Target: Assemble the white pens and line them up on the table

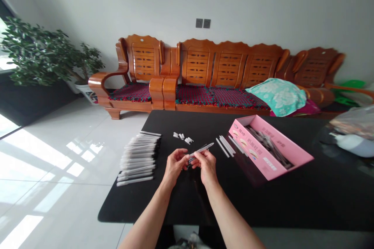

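Note:
A slim whitish pen (206,148) slants up to the right between my hands, over the middle of the black table. My left hand (175,164) pinches its lower left end. The thumb and fingers of my right hand (207,164) close around its middle. Small dark parts under the fingers are too hidden to name. Just beyond the hands lie several short white pieces (182,137), like pen caps. To the right are several white tubes (225,146), like pen barrels. A long row of whitish pens with dark ends (138,157) lies left of my left hand.
A pink open box (264,163) holding many thin dark sticks (271,146) stands on the black table (233,198) at the right. Plastic bags (353,128) lie at the far right edge. Behind the table are a wooden sofa (198,62) and a potted plant (43,54).

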`<move>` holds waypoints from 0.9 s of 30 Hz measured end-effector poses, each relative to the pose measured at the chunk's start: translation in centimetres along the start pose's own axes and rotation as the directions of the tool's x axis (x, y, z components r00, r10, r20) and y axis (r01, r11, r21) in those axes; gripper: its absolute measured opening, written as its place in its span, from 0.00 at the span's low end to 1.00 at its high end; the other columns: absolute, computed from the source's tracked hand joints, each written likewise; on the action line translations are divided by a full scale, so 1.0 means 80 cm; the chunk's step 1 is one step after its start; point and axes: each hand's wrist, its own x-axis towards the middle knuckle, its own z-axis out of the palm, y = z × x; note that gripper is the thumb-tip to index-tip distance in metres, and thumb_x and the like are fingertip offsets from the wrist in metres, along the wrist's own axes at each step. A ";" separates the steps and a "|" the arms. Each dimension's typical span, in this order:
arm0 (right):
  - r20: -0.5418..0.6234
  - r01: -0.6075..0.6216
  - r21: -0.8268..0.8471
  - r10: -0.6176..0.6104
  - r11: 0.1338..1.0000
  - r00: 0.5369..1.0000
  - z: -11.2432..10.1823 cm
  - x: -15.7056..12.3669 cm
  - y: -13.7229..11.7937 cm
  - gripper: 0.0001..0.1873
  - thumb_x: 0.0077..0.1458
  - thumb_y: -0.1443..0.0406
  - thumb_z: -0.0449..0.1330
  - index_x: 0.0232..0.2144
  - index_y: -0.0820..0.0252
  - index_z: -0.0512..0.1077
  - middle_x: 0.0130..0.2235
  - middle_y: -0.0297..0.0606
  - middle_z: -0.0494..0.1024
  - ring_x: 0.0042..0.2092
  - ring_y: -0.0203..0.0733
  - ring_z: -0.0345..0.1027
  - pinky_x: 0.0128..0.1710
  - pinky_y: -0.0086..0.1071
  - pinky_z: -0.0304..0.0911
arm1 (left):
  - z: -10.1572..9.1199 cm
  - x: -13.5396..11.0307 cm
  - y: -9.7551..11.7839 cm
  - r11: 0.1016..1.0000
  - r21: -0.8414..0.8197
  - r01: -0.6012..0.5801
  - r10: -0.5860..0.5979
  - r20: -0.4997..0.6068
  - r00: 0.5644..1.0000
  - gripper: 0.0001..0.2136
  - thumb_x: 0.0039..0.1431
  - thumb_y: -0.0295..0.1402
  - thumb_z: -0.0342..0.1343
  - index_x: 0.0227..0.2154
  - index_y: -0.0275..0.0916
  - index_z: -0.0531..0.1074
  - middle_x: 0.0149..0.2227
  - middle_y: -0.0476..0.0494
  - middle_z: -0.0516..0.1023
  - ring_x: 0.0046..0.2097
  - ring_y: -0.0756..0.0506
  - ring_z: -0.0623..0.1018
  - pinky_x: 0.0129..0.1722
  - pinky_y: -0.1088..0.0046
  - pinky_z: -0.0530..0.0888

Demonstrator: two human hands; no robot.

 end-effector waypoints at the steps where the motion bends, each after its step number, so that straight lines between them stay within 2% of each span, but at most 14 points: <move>1: 0.001 -0.002 -0.002 0.002 1.000 1.000 0.000 0.000 0.000 0.14 0.42 0.60 0.70 0.27 0.63 0.71 0.23 0.37 0.79 0.19 0.37 0.71 0.14 0.24 0.63 | -0.001 0.000 -0.001 1.000 0.013 0.015 -0.015 -0.004 1.000 0.21 0.46 0.48 0.67 0.32 0.33 0.75 0.25 0.46 0.76 0.21 0.52 0.72 0.17 0.80 0.67; 4: -0.001 -0.005 -0.009 0.004 1.000 1.000 0.001 -0.001 0.000 0.14 0.42 0.60 0.70 0.27 0.63 0.71 0.22 0.36 0.79 0.19 0.37 0.71 0.14 0.24 0.63 | -0.002 -0.001 -0.004 0.994 0.067 0.080 -0.082 0.013 0.997 0.24 0.52 0.54 0.60 0.24 0.32 0.73 0.20 0.46 0.72 0.17 0.54 0.68 0.13 0.81 0.61; 6: 0.000 -0.011 -0.011 0.011 1.000 1.000 0.001 -0.001 0.000 0.15 0.41 0.60 0.70 0.26 0.63 0.71 0.21 0.36 0.78 0.19 0.37 0.71 0.14 0.24 0.63 | -0.003 -0.002 -0.004 0.993 0.071 0.092 -0.094 0.023 0.995 0.24 0.50 0.53 0.61 0.22 0.32 0.72 0.17 0.48 0.70 0.16 0.55 0.66 0.13 0.82 0.60; 9: -0.003 -0.017 -0.009 0.017 1.000 1.000 0.001 0.000 0.001 0.15 0.41 0.60 0.70 0.26 0.63 0.71 0.22 0.36 0.79 0.19 0.37 0.71 0.14 0.24 0.63 | -0.003 -0.004 -0.001 0.998 0.049 0.044 -0.045 0.015 0.999 0.20 0.46 0.48 0.67 0.23 0.32 0.72 0.17 0.50 0.70 0.17 0.55 0.66 0.16 0.83 0.62; 11: -0.005 -0.015 -0.011 0.015 1.000 1.000 0.001 0.000 0.000 0.15 0.41 0.60 0.70 0.26 0.63 0.71 0.22 0.36 0.79 0.19 0.36 0.71 0.14 0.24 0.63 | -0.003 -0.003 0.001 0.999 0.028 0.016 -0.016 -0.002 1.000 0.20 0.43 0.46 0.69 0.28 0.33 0.74 0.19 0.50 0.72 0.19 0.54 0.68 0.18 0.82 0.66; 13: -0.004 -0.013 -0.011 0.013 1.000 1.000 0.001 0.000 -0.001 0.15 0.41 0.60 0.70 0.27 0.63 0.71 0.22 0.36 0.79 0.19 0.36 0.71 0.14 0.24 0.63 | -0.003 -0.002 0.000 0.999 0.026 0.031 -0.031 -0.006 1.000 0.21 0.45 0.48 0.67 0.30 0.33 0.74 0.21 0.49 0.73 0.20 0.53 0.70 0.18 0.81 0.67; 16: -0.003 -0.012 -0.012 0.012 1.000 1.000 0.001 0.000 -0.001 0.15 0.41 0.60 0.70 0.26 0.63 0.71 0.22 0.36 0.79 0.19 0.36 0.71 0.14 0.23 0.63 | -0.004 -0.002 -0.003 0.994 0.060 0.093 -0.095 0.034 0.995 0.24 0.51 0.54 0.60 0.26 0.32 0.74 0.20 0.47 0.72 0.18 0.54 0.68 0.14 0.81 0.63; 19: -0.001 -0.016 -0.008 0.016 1.000 1.000 0.001 -0.001 0.000 0.15 0.41 0.60 0.70 0.26 0.63 0.71 0.21 0.36 0.78 0.19 0.36 0.71 0.14 0.24 0.63 | -0.004 -0.002 -0.005 0.994 0.050 0.092 -0.095 0.052 0.994 0.23 0.49 0.52 0.62 0.24 0.32 0.72 0.18 0.49 0.70 0.17 0.55 0.66 0.14 0.82 0.61; 22: 0.001 -0.018 -0.004 0.018 1.000 1.000 0.000 -0.001 0.000 0.16 0.41 0.59 0.71 0.27 0.63 0.71 0.22 0.36 0.79 0.19 0.36 0.71 0.14 0.24 0.64 | -0.005 -0.003 -0.005 0.997 0.030 0.065 -0.066 0.033 0.997 0.21 0.47 0.49 0.66 0.24 0.32 0.72 0.18 0.50 0.71 0.18 0.55 0.67 0.16 0.82 0.64; 27: -0.001 -0.015 -0.015 0.015 1.000 1.000 0.001 -0.003 -0.002 0.15 0.41 0.60 0.70 0.26 0.63 0.71 0.23 0.37 0.79 0.19 0.36 0.71 0.14 0.24 0.63 | -0.006 -0.002 -0.010 0.992 0.029 0.119 -0.121 0.056 0.991 0.24 0.51 0.53 0.60 0.27 0.32 0.73 0.22 0.46 0.73 0.19 0.54 0.69 0.14 0.81 0.64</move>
